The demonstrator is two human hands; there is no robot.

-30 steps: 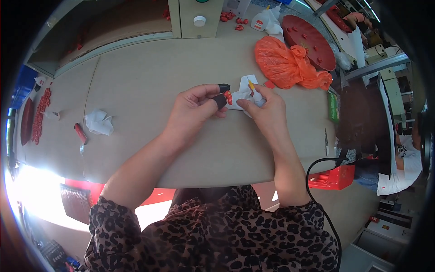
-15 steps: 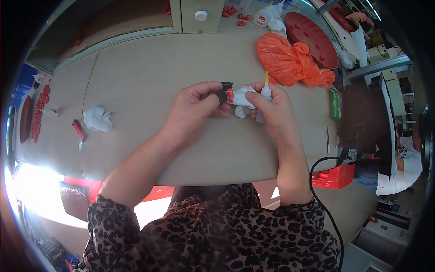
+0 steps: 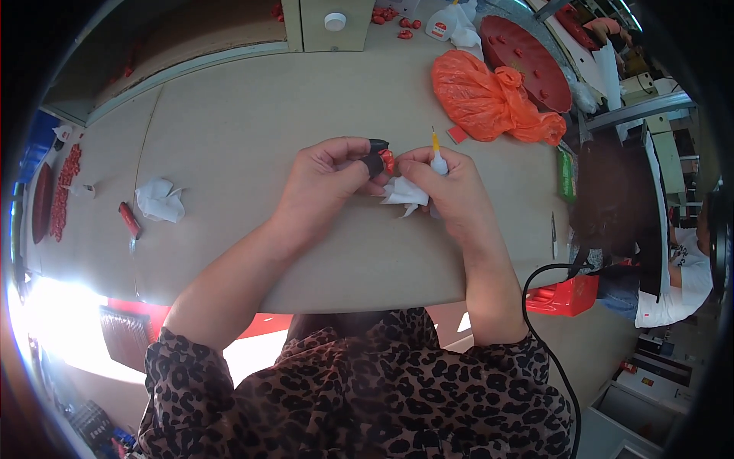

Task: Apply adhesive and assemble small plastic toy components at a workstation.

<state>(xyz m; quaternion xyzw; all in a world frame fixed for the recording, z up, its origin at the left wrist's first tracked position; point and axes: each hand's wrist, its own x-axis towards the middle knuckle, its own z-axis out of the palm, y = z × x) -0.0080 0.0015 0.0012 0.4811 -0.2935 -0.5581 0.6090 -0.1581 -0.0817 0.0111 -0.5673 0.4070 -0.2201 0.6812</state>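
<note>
Centre frame, left hand pinches small red piece, right hand curls round yellow-tipped squeeze bottle plus white tissue — likely wiping or gluing, next move wants a steady pinch.

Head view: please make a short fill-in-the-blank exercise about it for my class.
1. The left hand pinches a small object coloured mainly ____.
2. The right hand holds a bottle with a ____ nozzle.
3. The orange plastic bag lies nearer the ____ hand.

Missing words: red; yellow; right.
</note>
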